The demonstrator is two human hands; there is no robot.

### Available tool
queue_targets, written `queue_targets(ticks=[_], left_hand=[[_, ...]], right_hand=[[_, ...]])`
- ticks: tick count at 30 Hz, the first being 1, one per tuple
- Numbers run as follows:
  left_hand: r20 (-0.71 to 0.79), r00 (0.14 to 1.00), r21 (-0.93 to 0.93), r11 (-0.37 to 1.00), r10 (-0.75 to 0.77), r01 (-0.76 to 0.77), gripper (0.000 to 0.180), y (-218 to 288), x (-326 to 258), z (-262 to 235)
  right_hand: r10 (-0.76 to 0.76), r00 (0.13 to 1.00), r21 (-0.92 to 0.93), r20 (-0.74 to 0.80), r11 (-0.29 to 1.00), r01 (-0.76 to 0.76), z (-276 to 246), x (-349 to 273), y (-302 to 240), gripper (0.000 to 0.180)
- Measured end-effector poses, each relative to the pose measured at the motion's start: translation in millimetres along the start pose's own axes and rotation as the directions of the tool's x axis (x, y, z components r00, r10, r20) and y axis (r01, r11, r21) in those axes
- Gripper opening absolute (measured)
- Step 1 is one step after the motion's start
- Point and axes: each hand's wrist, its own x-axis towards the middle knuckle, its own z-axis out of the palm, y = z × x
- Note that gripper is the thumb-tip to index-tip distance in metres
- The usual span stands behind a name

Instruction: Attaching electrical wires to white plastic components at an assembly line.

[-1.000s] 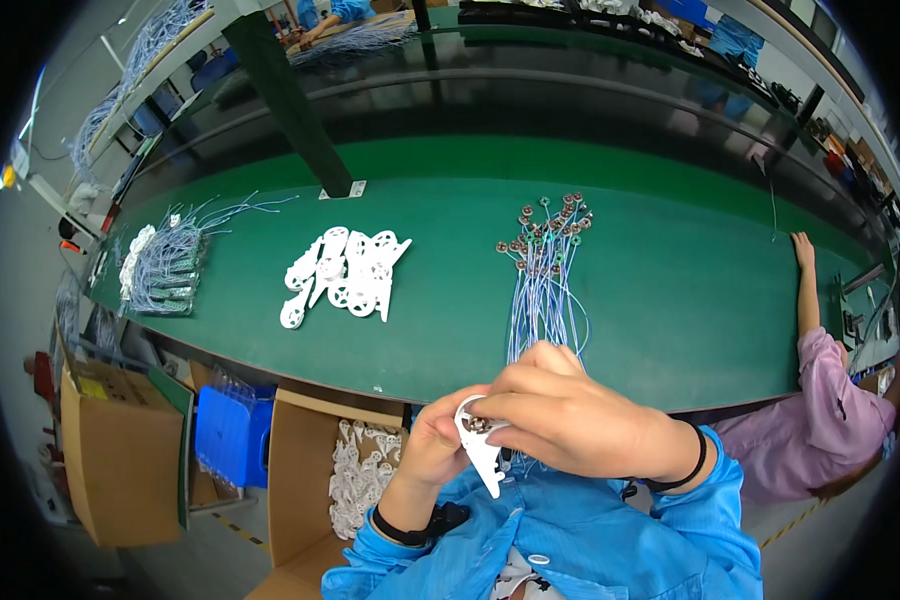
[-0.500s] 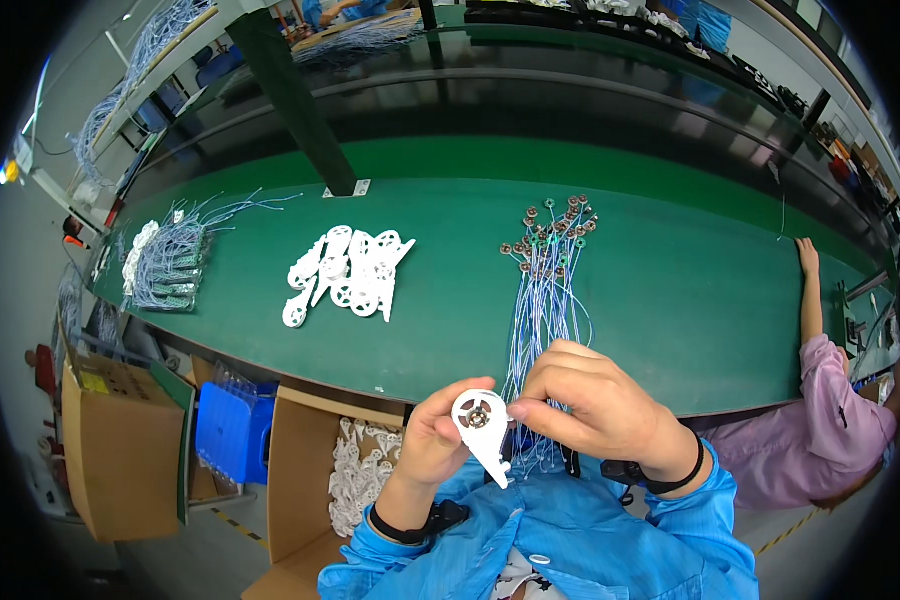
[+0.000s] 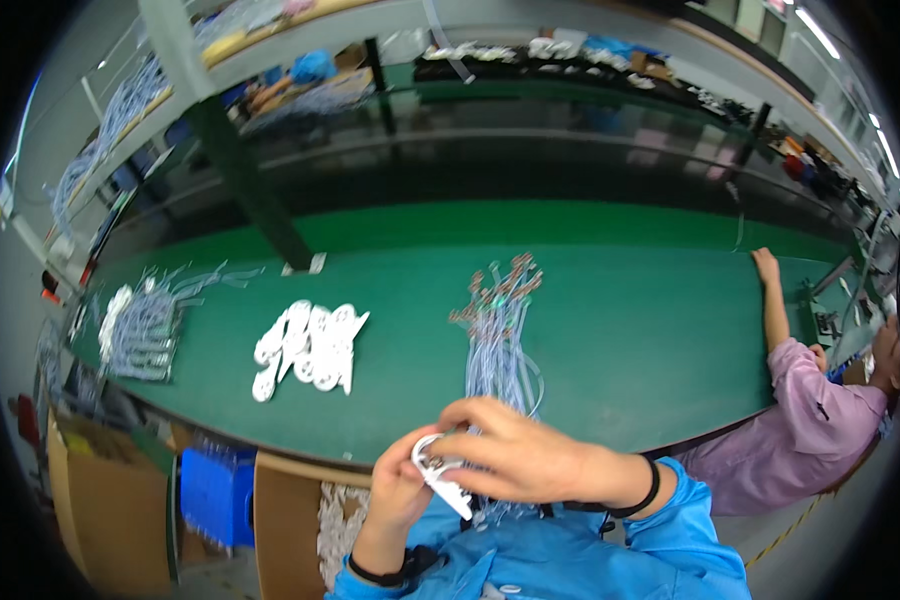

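Note:
My left hand (image 3: 398, 492) is closed on the edge of a white plastic housing (image 3: 454, 494), teardrop-shaped with a round spoked end. A small metallic piece sits in the middle of that end, partly covered by fingers. My right hand (image 3: 530, 455) reaches across from the right, its fingers bent over the round end and touching it. Just beyond my hands lies a bundle of blue and white wires (image 3: 495, 365), with small brown and green round pieces at their far tips. A pile of similar white housings (image 3: 315, 348) lies left of the bundle on the green table (image 3: 630, 350).
At the far left stands a wire-filled clear tray (image 3: 148, 345). Below the table edge are a cardboard box (image 3: 282, 520) with white parts, a blue bin (image 3: 218, 497) and another carton (image 3: 115, 500). A green post (image 3: 250, 190) rises behind. A person in a pink sleeve (image 3: 805, 375) works at right.
My right fingers have moved from beside the white housing to over its round end. The housing has tilted. The whole view has shifted, with the table lower in it.

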Motion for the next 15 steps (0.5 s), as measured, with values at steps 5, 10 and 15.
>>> queue_targets(ticks=[5, 10, 15], left_hand=[[0.024, 0.997, 0.094, 0.993, 0.072, -0.074, 0.070, -3.6, 9.9, -6.0], [-0.003, 0.997, 0.085, 0.993, 0.077, -0.077, 0.067, -4.4, 19.1, 0.1], [-0.004, 0.998, 0.073, 0.996, 0.056, -0.055, 0.063, -8.2, 20.4, -2.4]], right_hand=[[-0.023, 0.999, -0.091, -0.028, 0.996, 0.020, 5.2, 0.6, 14.0, 0.028], [-0.048, 0.999, -0.194, -0.014, 0.980, 0.044, 4.0, 1.7, 18.0, 0.026], [-0.047, 0.999, -0.195, 0.007, 0.980, 0.047, 6.3, -4.5, 22.2, 0.031]])
